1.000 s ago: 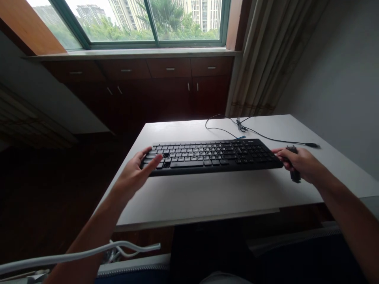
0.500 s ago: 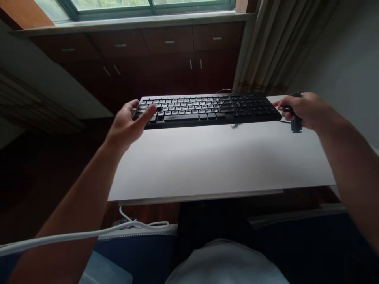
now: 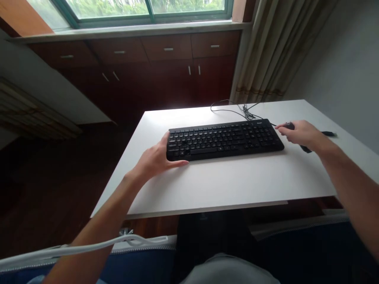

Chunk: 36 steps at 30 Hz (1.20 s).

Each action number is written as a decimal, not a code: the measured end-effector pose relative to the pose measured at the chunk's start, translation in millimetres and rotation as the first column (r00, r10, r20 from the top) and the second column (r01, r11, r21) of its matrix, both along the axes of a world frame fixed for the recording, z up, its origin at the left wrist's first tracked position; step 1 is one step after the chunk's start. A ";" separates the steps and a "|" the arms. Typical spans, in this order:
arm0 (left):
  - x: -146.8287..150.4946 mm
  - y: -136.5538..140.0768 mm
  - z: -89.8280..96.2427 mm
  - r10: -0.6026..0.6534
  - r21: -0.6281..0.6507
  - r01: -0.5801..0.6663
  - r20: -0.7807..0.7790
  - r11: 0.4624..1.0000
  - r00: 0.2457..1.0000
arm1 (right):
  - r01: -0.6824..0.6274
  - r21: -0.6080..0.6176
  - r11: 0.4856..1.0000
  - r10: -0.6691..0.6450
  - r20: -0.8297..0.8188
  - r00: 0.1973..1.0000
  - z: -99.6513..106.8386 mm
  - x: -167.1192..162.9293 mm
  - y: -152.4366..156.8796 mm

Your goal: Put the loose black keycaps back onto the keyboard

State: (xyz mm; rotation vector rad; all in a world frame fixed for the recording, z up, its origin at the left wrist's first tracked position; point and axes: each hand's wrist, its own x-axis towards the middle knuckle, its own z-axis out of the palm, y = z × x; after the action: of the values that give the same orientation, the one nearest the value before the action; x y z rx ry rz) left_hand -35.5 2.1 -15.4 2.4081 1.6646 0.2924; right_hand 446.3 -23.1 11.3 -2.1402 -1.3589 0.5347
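Note:
A black keyboard [image 3: 226, 141] lies flat on the white table, its keys facing up. A darker gap shows among the keys near its lower left. My left hand [image 3: 154, 159] holds the keyboard's left end, thumb along the front edge and fingers at the left side. Beyond the right end, my right hand [image 3: 302, 132] is closed around a black handled tool [image 3: 305, 149]. Its exact kind is hidden by the fingers. A thin black cable [image 3: 248, 114] lies bundled behind the keyboard.
The white table [image 3: 225, 181] has its front edge close to my lap. A slim dark object [image 3: 329, 134] lies right of my right hand. Dark red cabinets [image 3: 166, 79] stand under the window, with a curtain [image 3: 260, 59] at the right. A white cable [image 3: 89, 247] crosses at lower left.
The keyboard, raised and tilted before, has come down flat onto the table. My left hand moved down and right with it; my right hand, still round the tool, moved lower.

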 end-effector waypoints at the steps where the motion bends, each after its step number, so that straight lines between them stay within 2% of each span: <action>1: 0.2 0.6 3.4 -0.002 0.005 0.002 -0.046 1.000 0.999 | 0.014 0.047 0.999 -0.020 0.115 0.993 4.1 -6.2 -0.2; 3: 1.3 4.6 10.1 -0.003 0.028 0.006 -0.114 1.000 0.994 | -0.018 0.163 0.987 -0.022 0.243 0.970 11.5 -26.0 0.2; 4: 2.8 8.0 13.3 0.003 0.044 0.002 -0.129 0.999 0.992 | -0.092 0.239 0.967 0.032 0.244 0.969 14.1 -39.0 1.1; 6: 8.5 16.8 19.3 0.027 0.095 -0.016 -0.115 0.995 0.993 | -0.287 0.349 0.892 0.210 0.241 0.947 16.8 -68.9 4.9; 8: 18.3 26.0 24.0 0.023 0.176 -0.016 -0.041 0.984 0.999 | -0.474 0.393 0.788 0.401 0.255 0.880 16.3 -100.5 11.5; 10: 30.6 32.9 25.9 -0.059 0.264 0.034 0.089 0.964 0.994 | -0.583 0.441 0.683 0.520 0.267 0.811 13.6 -129.8 19.7; 12: 42.4 35.5 23.2 -0.197 0.355 0.102 0.244 0.929 0.950 | -0.653 0.467 0.596 0.604 0.275 0.748 9.2 -153.8 26.8; 14: 51.1 33.5 16.0 -0.311 0.451 0.144 0.322 0.881 0.894 | -0.686 0.494 0.534 0.655 0.271 0.705 3.2 -170.8 30.5; 16: 56.0 28.1 6.6 -0.382 0.503 0.175 0.343 0.846 0.858 | -0.688 0.529 0.496 0.683 0.252 0.686 -3.9 -180.1 30.6; 18: 58.1 21.5 -1.6 -0.455 0.522 0.237 0.341 0.820 0.823 | -0.686 0.539 0.488 0.697 0.233 0.678 -10.8 -182.1 28.4; 20: 59.1 16.0 -6.6 -0.502 0.507 0.300 0.326 0.808 0.801 | -0.695 0.510 0.506 0.693 0.239 0.680 -16.2 -178.3 26.0; 23: 61.0 12.5 -8.8 -0.512 0.459 0.357 0.275 0.814 0.814 | -0.683 0.453 0.573 0.631 0.287 0.720 -20.6 -168.0 24.2; 26: 63.5 13.5 -10.2 -0.476 0.432 0.347 0.237 0.832 0.847 | -0.657 0.419 0.626 0.561 0.344 0.753 -22.8 -162.7 22.8; 28: 64.9 14.4 -12.2 -0.439 0.425 0.315 0.234 0.849 0.867 | -0.683 0.385 0.621 0.554 0.400 0.730 -24.7 -166.1 21.4; 33: 67.0 14.7 -18.0 -0.411 0.405 0.297 0.233 0.865 0.881 | -0.772 0.254 0.582 0.576 0.541 0.613 -30.6 -186.8 19.7; 36: 67.8 13.9 -18.1 -0.405 0.391 0.284 0.273 0.875 0.873 | -0.784 0.242 0.571 0.587 0.548 0.596 -31.0 -190.9 18.3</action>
State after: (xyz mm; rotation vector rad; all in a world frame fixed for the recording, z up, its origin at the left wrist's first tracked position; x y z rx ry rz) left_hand 32.3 15.9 -33.5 2.6367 1.0650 0.9501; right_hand 255.4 -4.8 -19.7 -1.2633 -2.3418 -0.0168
